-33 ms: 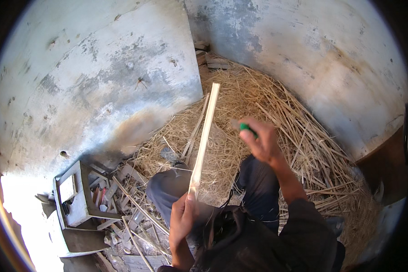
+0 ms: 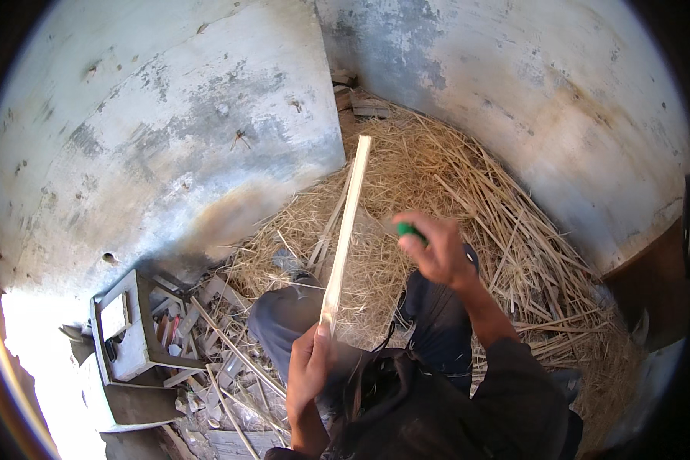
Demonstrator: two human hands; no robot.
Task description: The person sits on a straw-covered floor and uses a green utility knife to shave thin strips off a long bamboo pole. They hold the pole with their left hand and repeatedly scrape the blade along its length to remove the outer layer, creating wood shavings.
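Observation:
My left hand (image 2: 311,364) is closed around the lower end of a long, pale bamboo strip (image 2: 347,222). The strip stands slanted away from me, its far end leaning slightly right and touching nothing that I can see. To the right of it, my right hand (image 2: 441,249) is wrapped round the green handle of a knife (image 2: 411,232). The knife's blade is too blurred to make out, and a gap separates the hand from the strip. Both hands are above my bent knees (image 2: 284,318).
A heap of shavings and thin strips (image 2: 506,230) spreads ahead and to the right. Pale weathered walls (image 2: 230,100) rise behind it. At the left, a small worn wooden stool-like frame (image 2: 142,337) stands among wood scraps, with long loose sticks (image 2: 238,353) beside my knee.
My right hand with the knife has moved slightly nearer to me and to the left. The far end of the strip has shifted very slightly; my left hand keeps its place.

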